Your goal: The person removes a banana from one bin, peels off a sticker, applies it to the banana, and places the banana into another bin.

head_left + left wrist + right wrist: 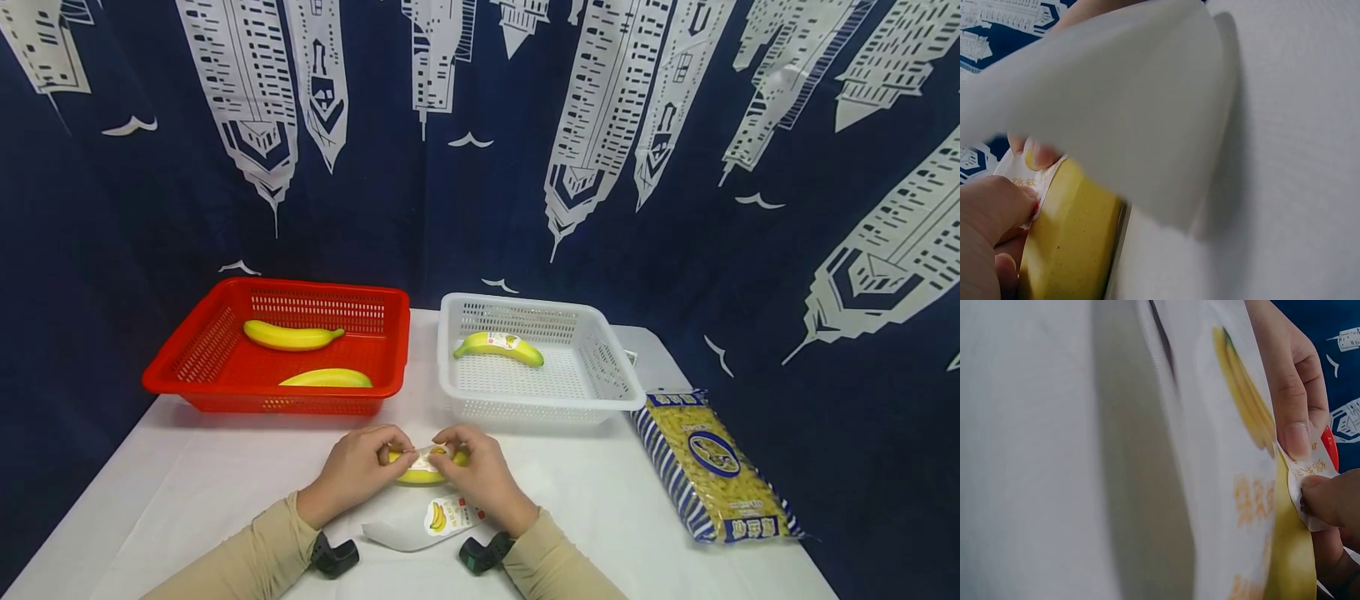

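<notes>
A yellow banana (422,478) lies on the table between the two hands, below the baskets. My left hand (363,463) pinches one end of a white printed sticker label (426,457) over the banana. At the label's other end, my right hand (483,472) pinches it between thumb and finger. In the right wrist view both thumbs press the label (1311,467) along the banana's side. A white strip of label paper (401,535) with a banana-print sticker lies nearer the body. This strip (1129,106) fills much of the left wrist view and hides part of the banana.
A red basket (225,388) at back left holds two bananas. Beside it, a white basket (540,403) holds one banana (510,350) bearing a label. A bag of pasta (716,467) lies at the right table edge. Dark patterned cloth (480,208) hangs behind.
</notes>
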`<state>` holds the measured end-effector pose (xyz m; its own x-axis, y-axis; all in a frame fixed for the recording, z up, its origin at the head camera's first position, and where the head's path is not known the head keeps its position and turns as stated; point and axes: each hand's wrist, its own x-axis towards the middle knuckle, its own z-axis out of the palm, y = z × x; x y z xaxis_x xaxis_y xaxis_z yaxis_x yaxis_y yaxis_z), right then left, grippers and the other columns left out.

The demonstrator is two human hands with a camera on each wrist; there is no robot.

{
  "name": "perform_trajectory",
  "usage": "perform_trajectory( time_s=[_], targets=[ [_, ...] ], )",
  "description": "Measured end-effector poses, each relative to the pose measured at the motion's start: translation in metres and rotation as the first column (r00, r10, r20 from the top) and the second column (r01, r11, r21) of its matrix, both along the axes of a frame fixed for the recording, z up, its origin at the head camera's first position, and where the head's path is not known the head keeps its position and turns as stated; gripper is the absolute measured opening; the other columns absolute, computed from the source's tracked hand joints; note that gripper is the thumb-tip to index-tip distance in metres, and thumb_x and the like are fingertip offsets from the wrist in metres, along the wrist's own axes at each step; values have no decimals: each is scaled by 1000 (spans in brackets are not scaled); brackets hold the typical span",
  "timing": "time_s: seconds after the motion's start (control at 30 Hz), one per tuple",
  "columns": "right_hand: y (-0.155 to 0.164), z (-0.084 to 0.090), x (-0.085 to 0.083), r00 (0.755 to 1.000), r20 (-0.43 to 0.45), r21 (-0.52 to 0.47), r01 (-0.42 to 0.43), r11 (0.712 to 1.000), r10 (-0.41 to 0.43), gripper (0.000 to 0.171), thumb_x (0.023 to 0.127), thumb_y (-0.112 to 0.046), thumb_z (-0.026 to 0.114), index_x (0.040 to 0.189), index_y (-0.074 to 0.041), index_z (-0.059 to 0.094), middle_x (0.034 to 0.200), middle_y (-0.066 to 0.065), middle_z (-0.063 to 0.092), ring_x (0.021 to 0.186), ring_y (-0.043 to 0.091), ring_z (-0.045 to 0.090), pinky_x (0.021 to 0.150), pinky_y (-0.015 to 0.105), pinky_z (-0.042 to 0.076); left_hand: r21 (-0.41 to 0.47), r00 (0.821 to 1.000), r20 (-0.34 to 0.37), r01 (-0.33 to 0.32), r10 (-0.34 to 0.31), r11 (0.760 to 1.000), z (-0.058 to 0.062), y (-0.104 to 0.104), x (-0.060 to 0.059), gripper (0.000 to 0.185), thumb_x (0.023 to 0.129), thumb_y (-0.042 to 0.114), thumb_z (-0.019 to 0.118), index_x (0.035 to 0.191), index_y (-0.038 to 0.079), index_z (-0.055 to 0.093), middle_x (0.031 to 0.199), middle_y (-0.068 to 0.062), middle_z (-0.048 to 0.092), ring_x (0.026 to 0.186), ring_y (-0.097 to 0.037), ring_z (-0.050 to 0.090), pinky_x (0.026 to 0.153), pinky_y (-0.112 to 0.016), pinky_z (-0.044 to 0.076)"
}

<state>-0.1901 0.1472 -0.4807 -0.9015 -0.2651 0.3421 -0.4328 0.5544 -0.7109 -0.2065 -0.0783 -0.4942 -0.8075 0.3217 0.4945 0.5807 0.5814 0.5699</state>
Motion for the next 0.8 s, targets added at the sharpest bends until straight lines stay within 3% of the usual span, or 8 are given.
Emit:
perform_trajectory(
  time_s=[0.1, 0.3, 0.43, 0.6, 0.8],
  targets=[
    [0, -1, -1, 1000, -15, -11, 0, 1000, 0, 18, 90, -16, 79, 106, -17, 72, 87, -8, 64, 72, 7, 53, 61, 19, 43, 7, 1000, 0, -7, 7, 1000, 0, 0, 0, 16, 83, 25, 86, 86, 30, 71, 64, 23, 49, 58, 4, 41, 55, -20, 34],
    [0, -4, -2, 999, -34, -15, -2, 1000, 2, 19, 91, -15, 76, 110, -13, 72, 85, -9, 61, 69, 4, 49, 59, 19, 42, 41, 1000, 19, -17, 16, 999, -1, 1, -1, 21, 83, 19, 86, 95, 28, 70, 77, 20, 67, 59, 5, 45, 54, -20, 36],
    [0, -4, -3, 999, -35, -29, -8, 1000, 7, 23, 91, -10, 75, 114, -11, 70, 87, -8, 62, 76, 8, 55, 64, 20, 45, 61, 1000, 5, -10, 10, 998, -2, 0, -1, 28, 82, 17, 87, 98, 26, 65, 71, 19, 62, 58, 6, 46, 53, -20, 36],
    [1, -3, -3, 1000, -14, -43, -14, 999, 13, 26, 91, -8, 75, 116, -12, 67, 87, -9, 63, 84, 11, 60, 73, 22, 48, 42, 996, -89, 26, -22, 999, -3, -1, 0, 31, 80, 15, 88, 90, 29, 63, 63, 22, 45, 58, 6, 41, 53, -18, 34],
    [2, -5, -3, 998, 4, -55, -57, 997, 58, 39, 88, -13, 82, 123, -14, 65, 90, -9, 62, 83, 14, 58, 74, 22, 45, -11, 975, -210, 74, -74, 997, -4, -1, 0, 24, 80, 20, 89, 93, 31, 71, 72, 20, 56, 62, 8, 43, 56, -16, 36]
  ],
)
